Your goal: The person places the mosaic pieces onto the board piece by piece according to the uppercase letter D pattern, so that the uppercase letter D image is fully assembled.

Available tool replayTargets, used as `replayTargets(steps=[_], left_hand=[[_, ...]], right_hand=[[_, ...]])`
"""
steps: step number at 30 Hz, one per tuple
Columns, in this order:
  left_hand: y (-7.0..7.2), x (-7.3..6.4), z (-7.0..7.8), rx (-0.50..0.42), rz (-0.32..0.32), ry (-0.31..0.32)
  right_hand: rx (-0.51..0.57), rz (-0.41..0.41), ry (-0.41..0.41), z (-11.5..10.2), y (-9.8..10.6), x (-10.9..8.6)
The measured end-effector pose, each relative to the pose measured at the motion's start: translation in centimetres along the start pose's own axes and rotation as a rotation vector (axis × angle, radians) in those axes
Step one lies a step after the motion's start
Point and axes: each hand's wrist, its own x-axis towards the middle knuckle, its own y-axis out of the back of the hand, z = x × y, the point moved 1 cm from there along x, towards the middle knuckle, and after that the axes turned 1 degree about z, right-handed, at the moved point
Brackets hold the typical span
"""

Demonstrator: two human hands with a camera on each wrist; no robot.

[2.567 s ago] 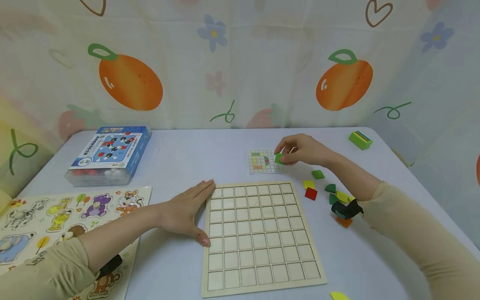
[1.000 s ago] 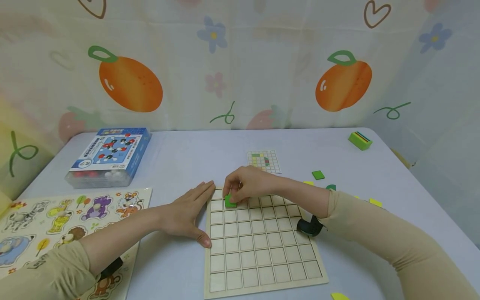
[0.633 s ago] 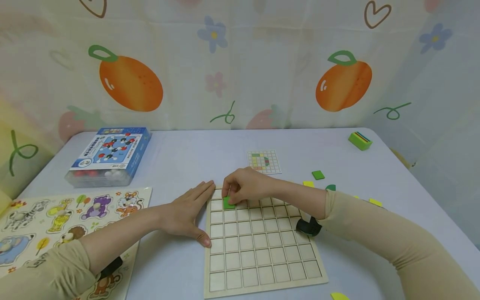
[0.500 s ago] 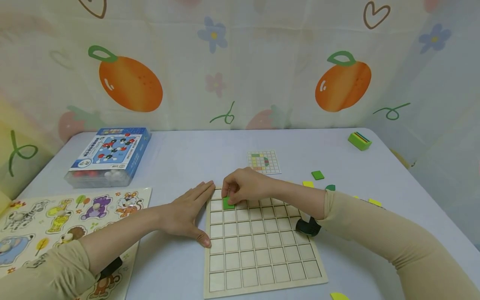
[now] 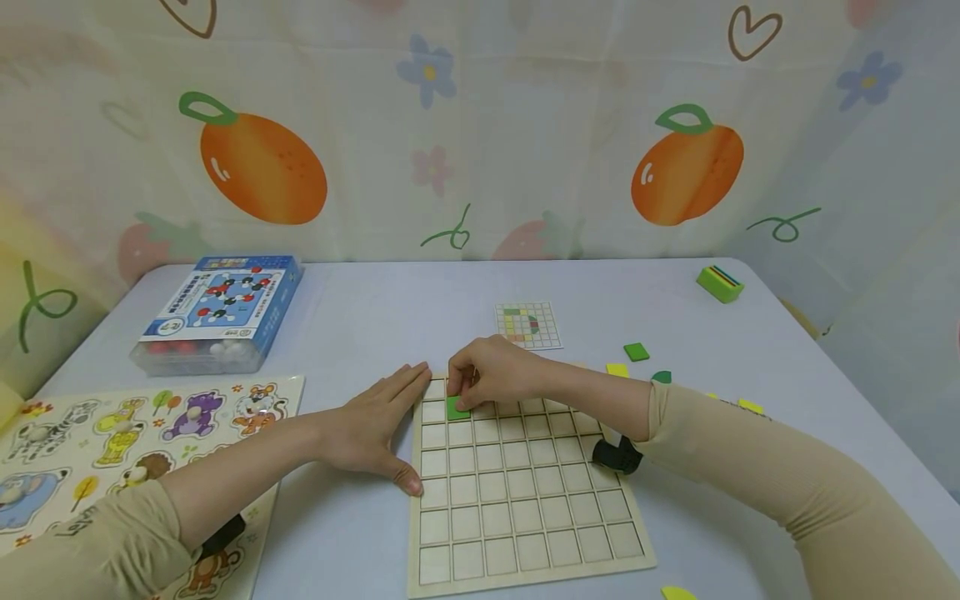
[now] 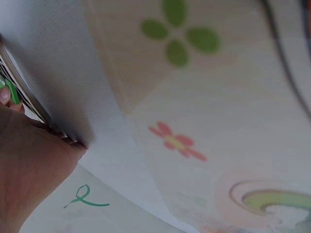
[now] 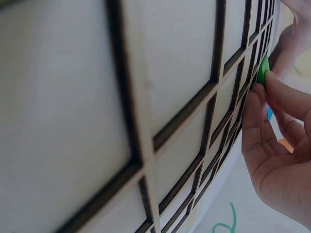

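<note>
My right hand (image 5: 498,369) pinches a small green square tile (image 5: 457,409) at the upper left of the wooden grid board (image 5: 531,577). The tile lies at a cell of the second column, second row from the far edge; whether it sits fully down cannot be told. In the right wrist view the thumb presses against the green tile (image 7: 263,71), with the fingers curled beside it. My left hand (image 5: 363,425) rests along the board's left edge, fingers straight and thumb spread. The left wrist view shows the left hand (image 6: 36,165) against the board's side.
Behind the board lies a small printed pattern card (image 5: 542,321). Loose pieces lie to the right, including a green tile (image 5: 636,352) and a yellow one (image 5: 617,369). A green block stack (image 5: 720,284), a boxed kit (image 5: 217,312) and an animal puzzle (image 5: 273,387) surround the workspace.
My right hand has carried the green tile from beside the pattern card leftward and nearer, onto the board. Over the last half second it barely moves. The left hand stays in place.
</note>
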Motion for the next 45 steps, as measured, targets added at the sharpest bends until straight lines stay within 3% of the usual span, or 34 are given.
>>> replayTargets(steps=[12, 20, 27, 33, 45], left_hand=[[0.1, 0.0, 0.0, 0.0, -0.003, 0.009], [0.0, 0.1, 0.2, 0.006, 0.009, 0.009], [-0.1, 0.1, 0.2, 0.015, 0.012, 0.008], [-0.1, 0.1, 0.1, 0.021, 0.012, 0.011], [0.0, 0.1, 0.2, 0.013, 0.016, -0.009]], right_hand=[[-0.038, 0.015, 0.029, 0.2, 0.4, 0.0], [-0.055, 0.103, -0.002, 2.6, 2.6, -1.0], [-0.053, 0.191, -0.076, 5.4, 5.6, -3.5], [-0.057, 0.216, -0.162, 8.0, 8.3, -6.1], [-0.1, 0.165, -0.297, 12.8, 11.3, -10.0]])
